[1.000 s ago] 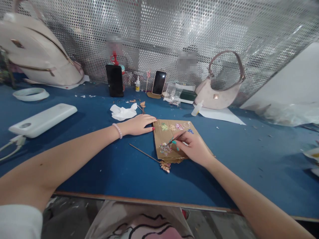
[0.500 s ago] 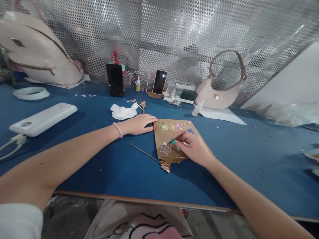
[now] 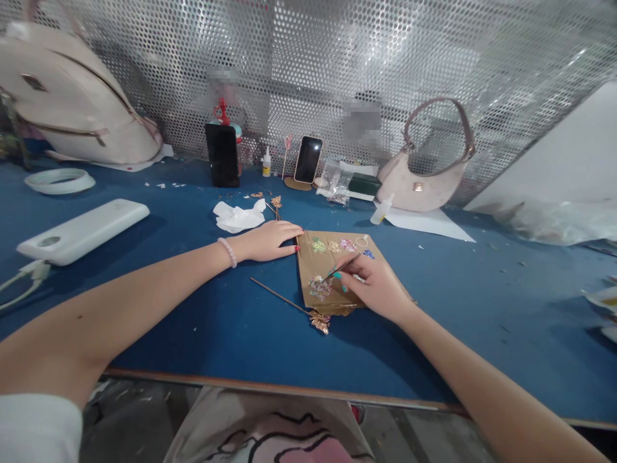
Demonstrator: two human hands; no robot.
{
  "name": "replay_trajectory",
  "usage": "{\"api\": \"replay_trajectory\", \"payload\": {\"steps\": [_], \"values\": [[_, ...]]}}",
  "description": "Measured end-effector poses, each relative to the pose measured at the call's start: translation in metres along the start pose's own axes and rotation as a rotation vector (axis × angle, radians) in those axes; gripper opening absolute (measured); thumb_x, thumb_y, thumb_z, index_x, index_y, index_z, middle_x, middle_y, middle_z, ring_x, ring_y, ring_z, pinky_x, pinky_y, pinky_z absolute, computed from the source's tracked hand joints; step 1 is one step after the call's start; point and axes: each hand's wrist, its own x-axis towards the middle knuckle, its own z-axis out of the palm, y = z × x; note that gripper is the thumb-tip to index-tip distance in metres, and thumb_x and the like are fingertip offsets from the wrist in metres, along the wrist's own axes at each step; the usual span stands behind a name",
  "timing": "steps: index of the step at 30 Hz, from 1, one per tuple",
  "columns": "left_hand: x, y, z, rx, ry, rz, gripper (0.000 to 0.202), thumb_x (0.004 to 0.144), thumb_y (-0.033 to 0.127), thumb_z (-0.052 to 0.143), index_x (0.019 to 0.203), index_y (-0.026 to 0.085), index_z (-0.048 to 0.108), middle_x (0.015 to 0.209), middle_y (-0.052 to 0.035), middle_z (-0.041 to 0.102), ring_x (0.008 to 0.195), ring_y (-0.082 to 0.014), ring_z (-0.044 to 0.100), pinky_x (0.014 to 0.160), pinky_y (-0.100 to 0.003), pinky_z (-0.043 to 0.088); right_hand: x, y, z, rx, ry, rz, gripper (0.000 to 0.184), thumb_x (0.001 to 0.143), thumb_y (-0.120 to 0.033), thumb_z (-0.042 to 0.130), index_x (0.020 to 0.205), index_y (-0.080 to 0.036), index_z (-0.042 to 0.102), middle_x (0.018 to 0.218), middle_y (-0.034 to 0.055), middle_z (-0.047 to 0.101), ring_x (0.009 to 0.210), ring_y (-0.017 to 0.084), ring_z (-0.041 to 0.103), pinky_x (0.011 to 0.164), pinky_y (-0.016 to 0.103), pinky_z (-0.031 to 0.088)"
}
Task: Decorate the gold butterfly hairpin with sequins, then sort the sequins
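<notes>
My right hand is closed in a pinch around dark tweezers, whose tips point into a pile of clear, iridescent rhinestones on a piece of cardboard. Small heaps of green rhinestones, champagne ones, pink ones and blue ones lie along the far part of the cardboard. My left hand rests flat, fingers stretched out, with its fingertips at the cardboard's left edge. In front of the cardboard lies a hair stick with a gold ornament.
Crumpled white tissue lies beyond my left hand, near another gold ornament. Two phones stand at the back, a black one and a lighter-framed one. A glue bottle, handbag and power bank surround the work area.
Almost nothing differs. The tweezers' tips have shifted slightly within the clear rhinestones; my left hand stays in place.
</notes>
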Motion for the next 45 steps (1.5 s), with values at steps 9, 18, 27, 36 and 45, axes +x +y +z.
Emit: {"api": "replay_trajectory", "payload": {"steps": [9, 18, 27, 36, 45], "values": [[-0.001, 0.002, -0.002, -0.001, -0.009, -0.008, 0.046, 0.093, 0.044, 0.036, 0.131, 0.017, 0.041, 0.135, -0.0077, 0.044, 0.125, -0.0198, 0.038, 0.104, -0.034, 0.028, 0.000, 0.003, -0.003, 0.058, 0.018, 0.039, 0.014, 0.077, -0.028, 0.054, 0.087, -0.019, 0.057, 0.069, 0.0015, 0.065, 0.059, 0.015, 0.061, 0.054, 0.028, 0.049], [-0.001, 0.000, -0.002, 0.006, -0.011, 0.004, 0.046, 0.094, 0.045, 0.035, 0.132, 0.019, 0.039, 0.137, -0.0075, 0.042, 0.127, -0.0195, 0.036, 0.105, -0.034, 0.028, 0.004, 0.019, -0.039, 0.162, 0.165, 0.006, 0.023, 0.071, -0.036, 0.064, 0.081, -0.017, 0.057, 0.069, 0.0025, 0.063, 0.054, 0.012, 0.053, 0.053, 0.028, 0.046], [-0.001, -0.003, 0.000, 0.009, -0.010, 0.023, 0.047, 0.094, 0.045, 0.032, 0.133, 0.020, 0.037, 0.138, -0.0075, 0.041, 0.126, -0.0203, 0.036, 0.105, -0.035, 0.028, 0.004, 0.046, -0.086, 0.144, 0.128, 0.055, 0.024, 0.069, -0.036, 0.066, 0.080, -0.017, 0.056, 0.066, -0.0002, 0.057, 0.055, 0.011, 0.052, 0.053, 0.028, 0.044], [0.000, 0.001, -0.004, 0.014, -0.030, 0.000, 0.047, 0.094, 0.045, 0.032, 0.133, 0.019, 0.039, 0.138, -0.0075, 0.041, 0.126, -0.0205, 0.037, 0.105, -0.035, 0.028, 0.003, 0.047, -0.095, 0.077, 0.071, 0.145, 0.024, 0.065, -0.037, 0.067, 0.078, -0.019, 0.057, 0.074, 0.0037, 0.062, 0.072, 0.019, 0.061, 0.055, 0.029, 0.048], [0.000, 0.001, -0.004, 0.020, -0.033, -0.005, 0.048, 0.094, 0.044, 0.033, 0.133, 0.016, 0.039, 0.138, -0.0078, 0.041, 0.126, -0.0198, 0.036, 0.106, -0.035, 0.028, 0.004, 0.043, -0.085, 0.097, 0.140, 0.070, 0.026, 0.067, -0.040, 0.066, 0.079, -0.019, 0.057, 0.074, 0.0037, 0.064, 0.069, 0.018, 0.061, 0.057, 0.031, 0.049]]}}
